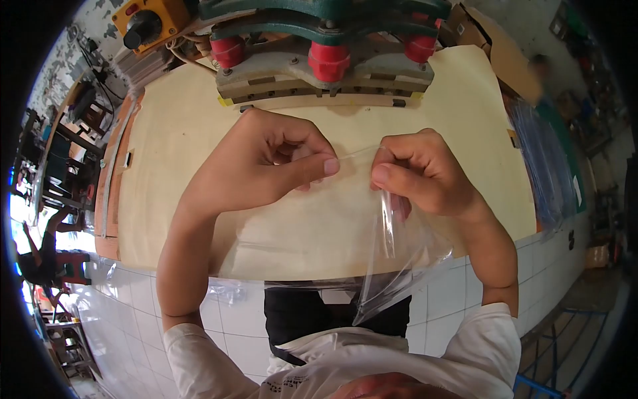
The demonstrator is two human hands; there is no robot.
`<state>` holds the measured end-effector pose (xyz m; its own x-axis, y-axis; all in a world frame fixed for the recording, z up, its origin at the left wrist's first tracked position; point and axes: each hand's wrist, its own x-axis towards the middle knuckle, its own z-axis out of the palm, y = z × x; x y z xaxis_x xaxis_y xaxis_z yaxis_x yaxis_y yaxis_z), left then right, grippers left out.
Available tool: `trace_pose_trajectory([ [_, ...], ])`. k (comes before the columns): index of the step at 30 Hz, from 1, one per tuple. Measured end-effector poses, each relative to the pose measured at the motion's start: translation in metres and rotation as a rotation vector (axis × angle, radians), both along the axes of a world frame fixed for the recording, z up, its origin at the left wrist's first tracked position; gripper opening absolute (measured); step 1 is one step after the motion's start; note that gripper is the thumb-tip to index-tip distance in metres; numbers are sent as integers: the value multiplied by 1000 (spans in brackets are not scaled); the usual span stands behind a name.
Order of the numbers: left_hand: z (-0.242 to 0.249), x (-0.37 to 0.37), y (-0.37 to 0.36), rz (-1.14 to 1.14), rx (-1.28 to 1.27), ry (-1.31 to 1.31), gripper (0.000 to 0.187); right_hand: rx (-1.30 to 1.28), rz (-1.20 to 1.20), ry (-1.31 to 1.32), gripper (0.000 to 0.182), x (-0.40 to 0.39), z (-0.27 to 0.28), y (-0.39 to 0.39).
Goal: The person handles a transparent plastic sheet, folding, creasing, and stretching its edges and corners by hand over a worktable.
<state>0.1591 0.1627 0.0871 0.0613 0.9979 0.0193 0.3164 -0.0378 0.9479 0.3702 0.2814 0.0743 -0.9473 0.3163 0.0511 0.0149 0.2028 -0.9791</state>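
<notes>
Between my two hands a clear plastic sheet (399, 243) is stretched along its upper edge, hanging down past the table's front edge toward my lap. My left hand (279, 159) pinches that edge between thumb and curled fingers. A short way to the right, my right hand (419, 169) grips the same edge, thumb pressed on the bent forefinger. Folds and bright reflections run down the sheet below my right hand. Both hands are above the cream-covered table (166, 153), in front of the press.
A green and grey press (325, 66) with red knobs stands at the back of the table. A yellow control box (147, 23) sits at back left. Stacked clear plastic sheets (541, 159) lie at the right edge, near a cardboard box (512, 60). A person (43, 249) is at far left.
</notes>
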Motion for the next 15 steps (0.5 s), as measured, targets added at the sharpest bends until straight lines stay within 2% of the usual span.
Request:
trace_pose_trajectory([
  [9, -3, 5, -2, -10, 51, 114, 9, 99, 15, 86, 24, 0, -9, 1],
  [13, -5, 6, -2, -32, 80, 114, 8, 138, -4, 50, 26, 1, -5, -2],
  [15, -2, 4, -2, -36, 42, 117, 8, 68, -60, -8, 26, 1, -1, -3],
])
